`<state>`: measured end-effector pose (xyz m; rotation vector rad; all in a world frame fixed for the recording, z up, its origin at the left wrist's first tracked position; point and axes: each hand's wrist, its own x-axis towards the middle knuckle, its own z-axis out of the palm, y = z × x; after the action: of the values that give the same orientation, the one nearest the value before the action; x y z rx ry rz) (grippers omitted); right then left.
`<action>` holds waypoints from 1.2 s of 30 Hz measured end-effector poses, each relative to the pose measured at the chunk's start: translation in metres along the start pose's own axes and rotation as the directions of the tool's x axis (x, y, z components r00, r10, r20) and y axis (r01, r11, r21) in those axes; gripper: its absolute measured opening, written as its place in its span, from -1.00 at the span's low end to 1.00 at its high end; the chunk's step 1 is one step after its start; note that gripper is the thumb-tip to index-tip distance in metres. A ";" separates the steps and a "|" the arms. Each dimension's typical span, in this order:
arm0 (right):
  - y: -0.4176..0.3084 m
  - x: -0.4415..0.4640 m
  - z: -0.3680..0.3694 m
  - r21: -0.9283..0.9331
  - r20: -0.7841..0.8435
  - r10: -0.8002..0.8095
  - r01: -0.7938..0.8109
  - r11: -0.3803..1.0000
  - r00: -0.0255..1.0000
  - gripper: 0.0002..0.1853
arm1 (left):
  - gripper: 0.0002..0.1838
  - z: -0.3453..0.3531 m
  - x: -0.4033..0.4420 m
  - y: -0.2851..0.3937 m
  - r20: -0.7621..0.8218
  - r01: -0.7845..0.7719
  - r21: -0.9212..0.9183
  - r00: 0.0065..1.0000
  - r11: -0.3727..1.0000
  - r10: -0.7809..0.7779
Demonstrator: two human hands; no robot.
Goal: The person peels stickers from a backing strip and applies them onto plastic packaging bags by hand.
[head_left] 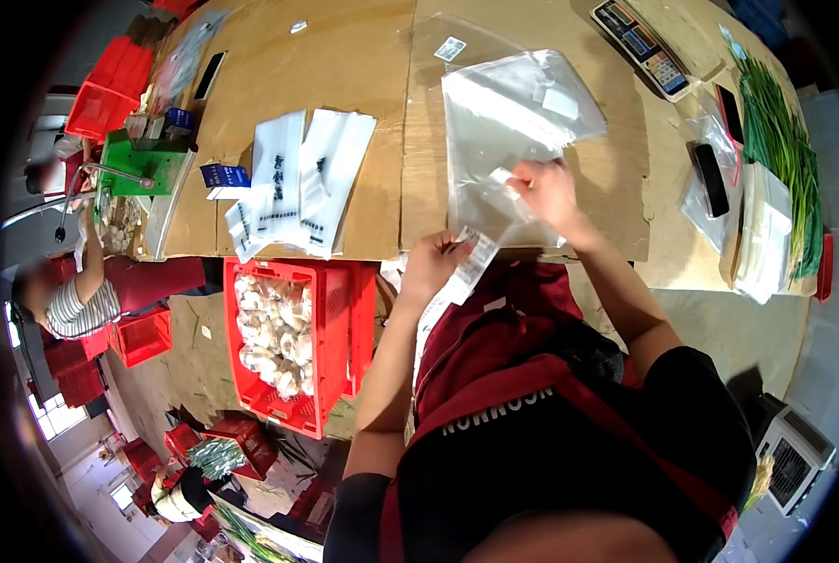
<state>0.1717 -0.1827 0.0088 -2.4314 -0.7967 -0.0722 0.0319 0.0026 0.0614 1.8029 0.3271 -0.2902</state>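
At the table's front edge my left hand [430,267] pinches a strip of white printed labels [476,262], which hangs down toward the red apron. My right hand [547,193] is closed on a small white label [503,176], held over a stack of clear plastic bags [485,122]. The bags lie flat on the cardboard-covered table [382,56]. One bag near the top carries a printed label [450,49], and a blank-looking white patch [560,102] shows on another.
Printed white bags [311,183] and a blue box [224,176] lie left. A red crate of garlic [279,328] stands below the table edge. Right are a scale [641,47], phone [710,178] and green stalks [776,141]. People work at far left.
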 end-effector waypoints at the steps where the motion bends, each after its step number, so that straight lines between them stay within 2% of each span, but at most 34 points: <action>1: 0.005 -0.001 -0.004 -0.004 0.002 0.005 -0.005 1.000 1.000 -0.76 | -0.84 -0.002 0.001 -0.016 0.025 0.017 0.083 1.000 0.996 -0.019; 2: 0.008 -0.002 -0.008 -0.143 0.014 0.111 -0.108 0.984 0.994 -0.72 | -0.84 0.000 -0.002 -0.030 0.033 0.016 0.083 0.999 0.996 -0.019; 3: 0.008 0.002 -0.013 -0.279 0.006 0.211 -0.201 0.939 0.977 -0.68 | -0.87 -0.001 -0.004 -0.032 0.007 0.027 -0.002 1.000 1.000 -0.027; 4: 0.007 0.004 -0.019 -0.280 0.003 0.209 -0.200 0.939 0.978 -0.68 | -0.89 -0.001 -0.004 -0.034 -0.023 0.039 -0.090 0.999 0.995 -0.041; 5: 0.002 -0.003 -0.023 -0.172 -0.028 0.058 -0.062 0.983 0.998 -0.68 | -0.90 0.001 -0.006 -0.036 -0.041 -0.068 -0.160 0.997 0.985 0.062; 6: -0.001 -0.008 -0.025 -0.067 -0.076 -0.088 0.083 0.994 0.993 -0.69 | -0.90 0.002 -0.007 -0.039 -0.040 -0.059 -0.162 0.998 0.985 0.053; 7: 0.001 -0.012 -0.022 -0.067 -0.073 -0.087 0.082 0.994 0.994 -0.69 | -0.91 0.003 -0.004 -0.041 -0.046 -0.135 -0.208 0.991 0.969 0.128; 9: 0.008 -0.026 -0.008 0.013 0.030 -0.348 0.348 0.938 0.937 -0.76 | -0.93 0.008 0.000 -0.035 -0.123 -0.265 -0.259 0.963 0.929 0.240; 10: 0.015 -0.025 -0.001 0.007 0.029 -0.349 0.348 0.937 0.937 -0.76 | -0.93 0.010 0.002 -0.028 -0.161 -0.329 -0.278 0.942 0.902 0.294; 12: 0.022 -0.023 0.009 -0.025 0.110 -0.245 0.249 0.968 0.963 -0.74 | -0.97 0.005 0.001 -0.026 0.064 -0.095 -0.188 0.992 0.978 0.108; 13: 0.023 -0.022 0.009 -0.025 0.106 -0.246 0.250 0.968 0.963 -0.74 | -0.97 0.004 -0.001 -0.017 0.096 -0.042 -0.176 0.994 0.984 0.060; 14: 0.023 -0.020 0.009 0.019 0.118 -0.256 0.256 0.966 0.959 -0.78 | -0.97 0.005 0.000 -0.016 0.094 -0.045 -0.173 0.994 0.984 0.061; 16: 0.016 -0.016 0.000 0.066 0.131 -0.267 0.261 0.963 0.955 -0.82 | -0.96 0.008 -0.001 -0.017 0.051 -0.123 -0.307 0.988 0.944 0.146; 19: 0.013 -0.018 -0.009 0.054 0.114 -0.322 0.318 0.947 0.940 -0.87 | -0.95 0.005 -0.004 -0.025 0.084 -0.048 -0.401 0.993 0.915 0.089; 20: 0.017 -0.019 -0.005 0.072 0.171 -0.263 0.254 0.964 0.950 -0.86 | -0.94 0.006 -0.006 -0.026 0.113 0.006 -0.438 0.992 0.899 0.049; 22: 0.022 -0.020 0.002 0.081 0.220 -0.205 0.191 0.978 0.954 -0.85 | -0.95 0.011 -0.007 -0.029 0.105 -0.038 -0.419 0.990 0.907 0.090; 24: 0.019 -0.019 0.008 0.153 0.162 -0.147 0.122 0.981 0.976 -0.85 | -0.95 0.013 -0.006 -0.040 0.146 -0.120 -0.181 0.978 0.976 0.148; 25: 0.018 -0.017 0.006 0.159 0.166 -0.156 0.129 0.979 0.974 -0.85 | -0.95 0.012 -0.007 -0.040 0.163 -0.086 -0.208 0.979 0.974 0.121; 27: 0.026 -0.011 -0.007 0.293 0.175 -0.081 0.027 0.956 0.981 -0.92 | -0.96 0.010 -0.011 -0.033 0.108 -0.076 -0.276 0.988 0.958 0.110; 28: 0.036 -0.001 -0.010 0.719 0.116 0.197 -0.219 0.660 0.973 -0.94 | -0.96 0.009 -0.011 -0.029 0.064 -0.073 -0.343 0.993 0.936 0.101; 29: 0.050 0.008 -0.019 0.704 -0.206 0.341 -0.103 0.703 0.917 -0.90 | -0.95 0.006 -0.012 -0.029 0.056 -0.008 -0.337 0.998 0.941 0.029; 30: 0.050 0.022 -0.038 0.628 -0.501 0.441 -0.037 0.777 0.745 -0.84 | -0.95 0.005 -0.013 -0.031 0.059 -0.005 -0.336 0.998 0.942 0.026; 31: 0.038 0.032 -0.068 0.412 -0.723 0.379 -0.080 0.908 0.578 -0.81 | -0.94 0.004 -0.013 -0.035 0.029 -0.028 -0.317 0.999 0.948 0.039; 32: 0.030 0.026 -0.068 0.408 -0.731 0.381 -0.086 0.909 0.567 -0.81 | -0.93 0.003 -0.009 -0.036 0.002 -0.058 -0.297 0.998 0.953 0.061; 33: 0.010 0.016 -0.065 0.215 -0.643 0.186 -0.058 0.975 0.743 -0.81 | -0.92 0.005 -0.007 -0.036 0.021 -0.043 -0.287 0.998 0.957 0.051; 34: -0.009 0.005 -0.061 0.026 -0.482 -0.001 0.016 1.000 0.876 -0.81 | -0.92 0.009 -0.003 -0.034 0.031 -0.049 -0.288 0.998 0.956 0.060; 35: -0.023 -0.009 -0.048 0.613 -0.130 0.007 0.074 0.786 0.992 -0.83 | -0.91 0.016 0.000 -0.030 0.033 -0.118 -0.315 0.990 0.942 0.136; 36: -0.032 -0.017 -0.038 0.619 0.124 -0.207 0.087 0.780 0.971 -0.84 | -0.90 0.023 0.003 -0.027 0.027 -0.186 -0.340 0.978 0.922 0.207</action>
<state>0.1444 -0.1915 0.0525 -1.7673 -0.9215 0.3160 0.0245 -0.0126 0.0305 1.4713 0.1376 -0.1379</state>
